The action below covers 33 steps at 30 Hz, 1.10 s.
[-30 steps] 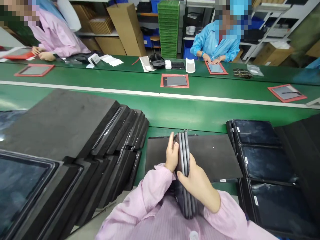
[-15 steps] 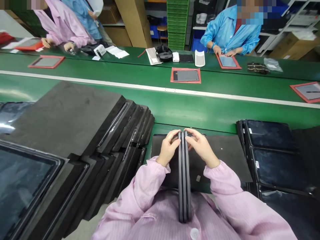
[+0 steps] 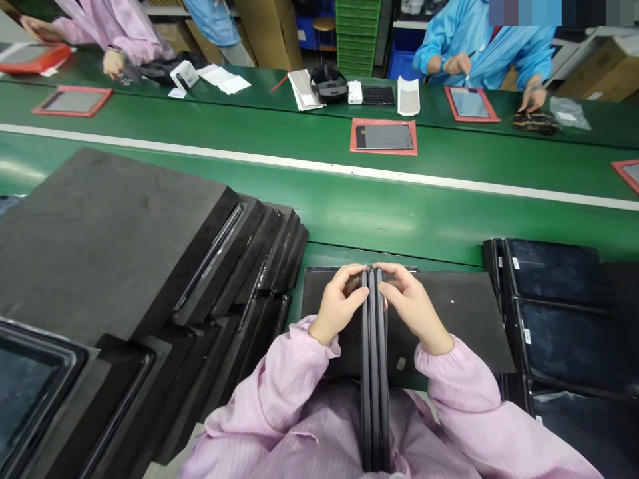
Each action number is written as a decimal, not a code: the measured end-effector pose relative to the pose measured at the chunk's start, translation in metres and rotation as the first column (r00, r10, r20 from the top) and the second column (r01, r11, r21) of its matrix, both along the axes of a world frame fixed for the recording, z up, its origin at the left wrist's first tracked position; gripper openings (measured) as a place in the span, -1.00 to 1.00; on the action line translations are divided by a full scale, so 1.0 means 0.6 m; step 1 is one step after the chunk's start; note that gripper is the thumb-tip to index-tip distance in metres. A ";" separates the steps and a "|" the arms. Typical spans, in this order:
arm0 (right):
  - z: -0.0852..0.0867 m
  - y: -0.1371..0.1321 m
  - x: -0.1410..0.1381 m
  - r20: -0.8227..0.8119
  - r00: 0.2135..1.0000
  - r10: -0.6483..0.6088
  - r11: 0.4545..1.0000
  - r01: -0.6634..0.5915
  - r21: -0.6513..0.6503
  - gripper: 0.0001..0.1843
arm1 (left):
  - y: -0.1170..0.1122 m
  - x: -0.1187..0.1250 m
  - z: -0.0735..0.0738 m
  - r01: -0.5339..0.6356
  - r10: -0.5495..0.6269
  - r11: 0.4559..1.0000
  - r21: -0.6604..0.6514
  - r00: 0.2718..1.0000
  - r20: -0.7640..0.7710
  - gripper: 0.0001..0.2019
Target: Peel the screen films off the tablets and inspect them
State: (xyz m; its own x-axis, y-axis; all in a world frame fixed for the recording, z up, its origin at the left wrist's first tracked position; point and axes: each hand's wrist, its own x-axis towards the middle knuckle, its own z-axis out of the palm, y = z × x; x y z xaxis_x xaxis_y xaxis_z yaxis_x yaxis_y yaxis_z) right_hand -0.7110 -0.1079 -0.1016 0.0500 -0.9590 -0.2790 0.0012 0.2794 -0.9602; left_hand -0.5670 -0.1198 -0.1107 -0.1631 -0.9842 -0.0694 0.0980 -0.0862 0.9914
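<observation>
3 dark slabs [image 3: 373, 372] edge-on, long axes fore-and-aft

Green bench [image 3: 379, 219], stacked black trays [image 3: 120, 226], papers [image 3: 224, 80]

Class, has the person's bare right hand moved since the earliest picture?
Yes: the bare right hand has moved up the picture, towards the far edge of the flat, dark-grey rectangular sheet.
</observation>
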 end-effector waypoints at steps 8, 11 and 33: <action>0.005 -0.002 0.000 0.052 0.998 0.043 0.999 -0.044 0.006 -0.66 | -0.007 0.002 0.006 0.024 -0.018 0.996 0.081 0.998 -0.064 -0.74; 0.007 0.001 0.000 0.068 0.996 0.066 0.998 -0.067 0.005 -0.68 | -0.004 0.001 0.007 0.024 -0.021 0.997 0.074 0.998 -0.052 -0.74; 0.001 0.007 -0.011 0.159 0.976 0.152 0.988 -0.152 -0.008 -0.51 | 0.003 0.015 -0.014 0.156 -0.159 0.987 -0.048 0.985 -0.067 -0.55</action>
